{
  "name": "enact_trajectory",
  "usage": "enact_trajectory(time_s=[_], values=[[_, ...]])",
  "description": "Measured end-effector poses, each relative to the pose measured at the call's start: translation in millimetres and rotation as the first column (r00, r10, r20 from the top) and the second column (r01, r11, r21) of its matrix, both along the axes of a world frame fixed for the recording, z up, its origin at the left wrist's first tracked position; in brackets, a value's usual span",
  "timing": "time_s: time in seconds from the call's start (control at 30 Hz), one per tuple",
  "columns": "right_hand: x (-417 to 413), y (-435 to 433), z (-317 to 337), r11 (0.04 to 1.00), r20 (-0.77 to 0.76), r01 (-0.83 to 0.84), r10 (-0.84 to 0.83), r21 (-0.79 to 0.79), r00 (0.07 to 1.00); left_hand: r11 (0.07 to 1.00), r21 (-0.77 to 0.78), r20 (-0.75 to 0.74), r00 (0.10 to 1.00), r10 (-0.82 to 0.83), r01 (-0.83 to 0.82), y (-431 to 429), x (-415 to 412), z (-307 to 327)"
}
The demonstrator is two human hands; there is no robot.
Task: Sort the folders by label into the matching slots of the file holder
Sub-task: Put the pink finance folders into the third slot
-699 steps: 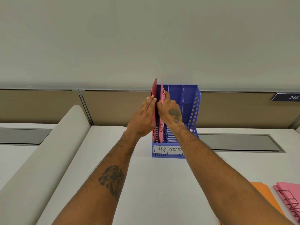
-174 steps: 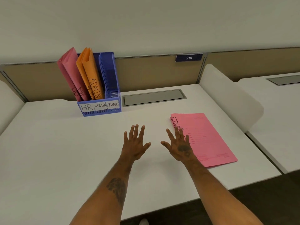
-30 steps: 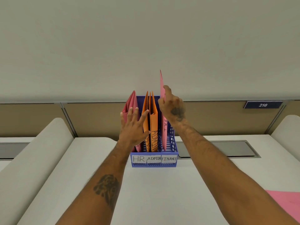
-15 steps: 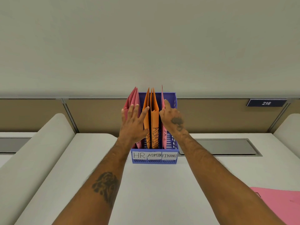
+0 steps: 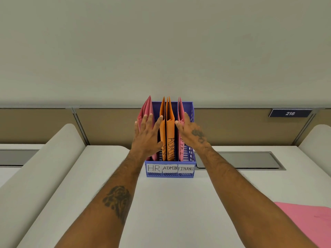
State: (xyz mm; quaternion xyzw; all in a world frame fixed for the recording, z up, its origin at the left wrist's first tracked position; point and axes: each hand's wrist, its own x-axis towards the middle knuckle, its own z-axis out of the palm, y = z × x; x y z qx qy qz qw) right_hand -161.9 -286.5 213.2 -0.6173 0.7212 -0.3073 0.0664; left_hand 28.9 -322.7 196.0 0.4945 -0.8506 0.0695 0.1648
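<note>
Slotted blue plastic file holder (image 5: 191, 154)

i read three white paper labels on the front lip of the blue plastic three-slot file holder (image 5: 170, 173): "hr" (image 5: 154, 168) on the left slot, "admin" (image 5: 169, 168) on the middle one, "finance" (image 5: 186, 168) on the right one, all hand-lettered in dark capitals. the upright orange card folder (image 5: 170, 133) in the middle slot carries "admin" written down its front edge. the upright pink card folder (image 5: 181, 138) in the right slot has dark handwriting on its edge too, but i can't make it out. on the tan partition panel behind, a small dark blue plate (image 5: 290, 113) shows "216" in white slanted digits.
</note>
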Motion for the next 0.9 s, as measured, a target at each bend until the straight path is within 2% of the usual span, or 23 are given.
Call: enact_trajectory(time_s=[0.07, 0.23, 0.4, 0.57, 0.9], values=[[-2.6, 11.4, -1.5, 1.000, 0.009, -0.005, 0.005, 0.011, 1.000, 1.000, 0.003, 0.000, 1.000, 0.010, -0.010, 8.4, 3.4, -0.5], [-7.6, 42.3, -18.0, 0.998, -0.125, 0.022, -0.014, 0.064, 0.992, 0.999, -0.016, 0.017, 0.999, 0.032, -0.032, 37.5, 8.6, -5.2], [-8.7, 73.2, -41.3, 0.985, -0.184, -0.052, 0.083, 0.166, 0.980, 0.999, 0.030, 0.025, 0.999, 0.044, -0.045, 73.2, 5.4, -16.1], [-19.1, 110.7, -63.2, 0.983, -0.359, -0.046, 0.109, 0.180, 0.927, 0.998, 0.054, 0.025, 0.999, 0.043, -0.044, 113.7, -3.2, -32.0], [-48.9, 188.2, -86.5, 0.976, -0.368, -0.033, 0.112, 0.216, 0.923, 0.992, 0.102, 0.025, 0.997, 0.074, -0.076, 191.9, -23.8, -57.6]])
